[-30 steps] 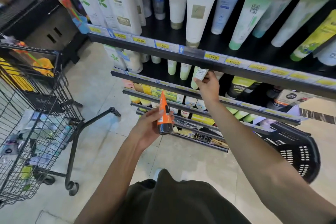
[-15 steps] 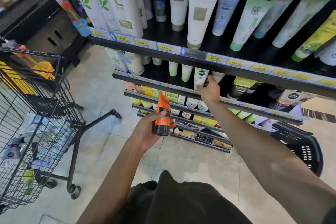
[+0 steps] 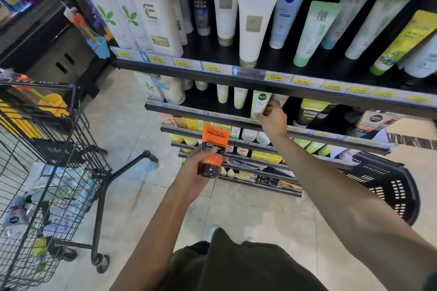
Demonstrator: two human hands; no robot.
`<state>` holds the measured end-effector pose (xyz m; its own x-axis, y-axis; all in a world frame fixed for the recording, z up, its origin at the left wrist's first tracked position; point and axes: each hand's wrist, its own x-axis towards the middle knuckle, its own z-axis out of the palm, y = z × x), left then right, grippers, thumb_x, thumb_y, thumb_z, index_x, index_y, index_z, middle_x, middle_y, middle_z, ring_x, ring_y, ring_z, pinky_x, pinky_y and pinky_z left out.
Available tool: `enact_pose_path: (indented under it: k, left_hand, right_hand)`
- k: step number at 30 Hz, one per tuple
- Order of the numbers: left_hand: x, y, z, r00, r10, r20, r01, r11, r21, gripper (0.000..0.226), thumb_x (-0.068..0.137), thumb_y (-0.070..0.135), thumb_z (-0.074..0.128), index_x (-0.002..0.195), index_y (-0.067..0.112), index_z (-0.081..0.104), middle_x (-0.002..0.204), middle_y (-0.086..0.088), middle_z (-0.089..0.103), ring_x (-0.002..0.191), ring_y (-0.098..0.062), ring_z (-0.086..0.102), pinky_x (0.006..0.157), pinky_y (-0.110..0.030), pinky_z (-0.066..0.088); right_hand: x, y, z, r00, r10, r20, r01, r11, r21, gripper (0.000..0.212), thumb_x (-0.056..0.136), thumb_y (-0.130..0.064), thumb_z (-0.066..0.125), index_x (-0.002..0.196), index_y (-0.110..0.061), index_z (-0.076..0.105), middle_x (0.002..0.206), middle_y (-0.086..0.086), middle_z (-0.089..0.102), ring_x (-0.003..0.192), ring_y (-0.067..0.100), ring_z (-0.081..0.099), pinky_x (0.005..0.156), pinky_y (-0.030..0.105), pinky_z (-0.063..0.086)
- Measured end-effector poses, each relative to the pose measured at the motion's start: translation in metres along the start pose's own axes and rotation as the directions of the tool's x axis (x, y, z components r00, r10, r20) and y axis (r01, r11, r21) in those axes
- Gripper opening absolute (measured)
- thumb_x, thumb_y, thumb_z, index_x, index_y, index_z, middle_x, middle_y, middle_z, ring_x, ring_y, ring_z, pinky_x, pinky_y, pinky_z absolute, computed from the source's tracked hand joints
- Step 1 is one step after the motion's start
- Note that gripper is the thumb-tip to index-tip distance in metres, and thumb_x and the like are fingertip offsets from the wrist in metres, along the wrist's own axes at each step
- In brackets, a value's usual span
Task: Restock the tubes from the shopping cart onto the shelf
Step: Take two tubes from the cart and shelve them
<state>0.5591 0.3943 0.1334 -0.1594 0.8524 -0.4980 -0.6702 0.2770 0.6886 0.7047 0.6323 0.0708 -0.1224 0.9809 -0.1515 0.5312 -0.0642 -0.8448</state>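
A tall black metal shelving unit (image 3: 260, 75) with yellow price tags along its edges is recorded across the upper and right field, its tiers stocked with upright tubes and bottles. A black wire shopping cart (image 3: 47, 172) is noted at the left, well apart from the shelf, with further tubes and packets seen lying in its basket. A black perforated plastic hand basket (image 3: 390, 186) is set on the tiled floor at the right, below the lower tiers. On the second tier, a pale green plastic tube with a dark round logo (image 3: 259, 104) is held upright at the shelf front, cap down, its long axis vertical; it is pinched at its side by the right hand (image 3: 272, 120), whose grip is closed on it with curled fingers. Similar pale green tubes (image 3: 233, 95) are ranged just beside it to the left, so little room is left there. An orange plastic tube with a black cap (image 3: 212, 149) is gripped by the left hand (image 3: 196, 172), fingers wrapped round its lower body, cap downward, near the shelf but below and left of the right hand. Placement of the green tube is judged nearly complete; the orange tube is judged next, and the overhanging upper tier is the likely obstruction.
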Motion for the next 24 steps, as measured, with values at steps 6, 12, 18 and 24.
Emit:
enact_pose_path:
  k: [6,12,18,24]
  left_hand:
    - [0.009,-0.001,0.005,1.000,0.003,0.015,-0.003,1.000,0.018,0.041,0.085,0.015,0.076,0.125,0.015,0.070,0.124,-0.015,0.068,0.103,-0.030,0.064,0.080,-0.040,0.049]
    - [0.026,-0.005,0.043,0.996,-0.014,0.090,0.009,0.998,0.059,0.036,0.084,0.012,0.073,0.120,0.009,0.070,0.120,-0.018,0.070,0.096,-0.030,0.067,0.081,-0.042,0.053]
    - [0.038,-0.027,0.102,0.990,-0.003,0.143,-0.021,0.986,0.167,0.045,0.082,0.015,0.075,0.126,0.008,0.068,0.126,-0.021,0.069,0.110,-0.037,0.064,0.078,-0.043,0.050]
    - [0.028,-0.050,0.174,0.973,0.006,0.232,-0.059,0.973,0.223,0.040,0.085,0.010,0.073,0.124,0.010,0.068,0.121,-0.012,0.073,0.107,-0.029,0.070,0.091,-0.043,0.054]
  right_hand:
    - [-0.048,0.000,-0.022,0.995,-0.040,-0.086,0.039,0.999,-0.016,0.050,0.097,-0.020,0.071,0.143,-0.010,0.053,0.137,0.011,0.063,0.127,0.022,0.059,0.107,0.034,0.048]
    - [-0.088,0.008,-0.087,0.964,-0.149,-0.221,0.118,0.982,-0.146,0.031,0.101,-0.026,0.064,0.130,-0.017,0.065,0.131,0.001,0.065,0.114,0.016,0.064,0.099,0.038,0.054]
    - [-0.115,0.024,-0.190,0.873,-0.252,-0.419,0.156,0.956,-0.249,0.023,0.102,-0.029,0.063,0.122,-0.018,0.067,0.120,-0.001,0.066,0.111,0.016,0.061,0.091,0.031,0.049]
    - [-0.102,0.046,-0.293,0.767,-0.332,-0.549,0.133,0.920,-0.369,0.022,0.101,-0.029,0.062,0.119,-0.017,0.066,0.117,0.003,0.064,0.110,0.024,0.059,0.092,0.038,0.050]
